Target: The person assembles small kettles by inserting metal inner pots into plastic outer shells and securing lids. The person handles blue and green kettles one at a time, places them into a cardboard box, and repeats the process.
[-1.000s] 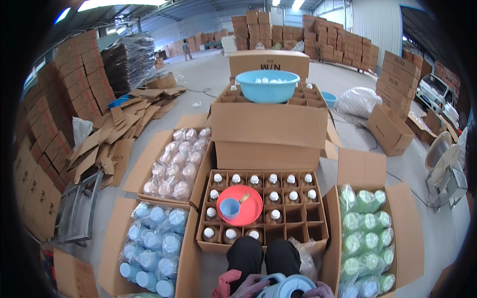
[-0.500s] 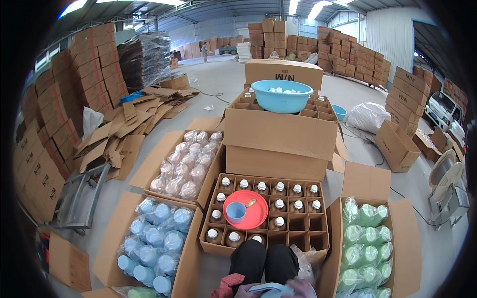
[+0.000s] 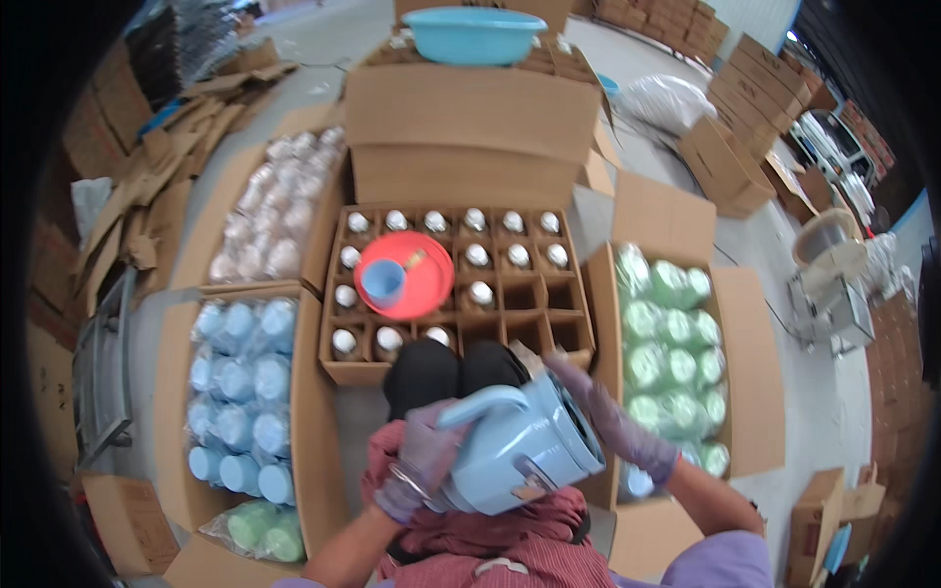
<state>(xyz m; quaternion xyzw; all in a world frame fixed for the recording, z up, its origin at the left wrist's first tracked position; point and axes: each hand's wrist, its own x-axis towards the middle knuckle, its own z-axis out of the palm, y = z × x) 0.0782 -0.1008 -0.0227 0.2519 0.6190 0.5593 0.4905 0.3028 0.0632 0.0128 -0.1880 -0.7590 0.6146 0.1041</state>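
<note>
A light blue thermos jug (image 3: 515,451) with a looped handle lies tilted over my lap, its dark round opening facing right. My gloved left hand (image 3: 428,453) is closed around the jug near its handle. Beside the opening, my gloved right hand (image 3: 627,429) has its fingers stretched out, the fingertips close to the rim. Past my knees, a divided carton (image 3: 345,373) holds several bottles with whitish tops. On top of them rests a round red tray (image 3: 428,294) with a small blue cup (image 3: 382,281) and a small tan piece on it.
Left of me are cartons of bagged blue jugs (image 3: 235,382) and bagged pale pink ones (image 3: 270,211). Bagged green jugs (image 3: 676,323) fill a carton on my right. A blue basin (image 3: 475,37) sits on the carton ahead. A wire-reel machine (image 3: 833,265) stands farther right.
The view has tilted downward. The blue jug, earlier only partly visible at the lower edge, now shows fully above my lap, with both hands and forearms in sight.
</note>
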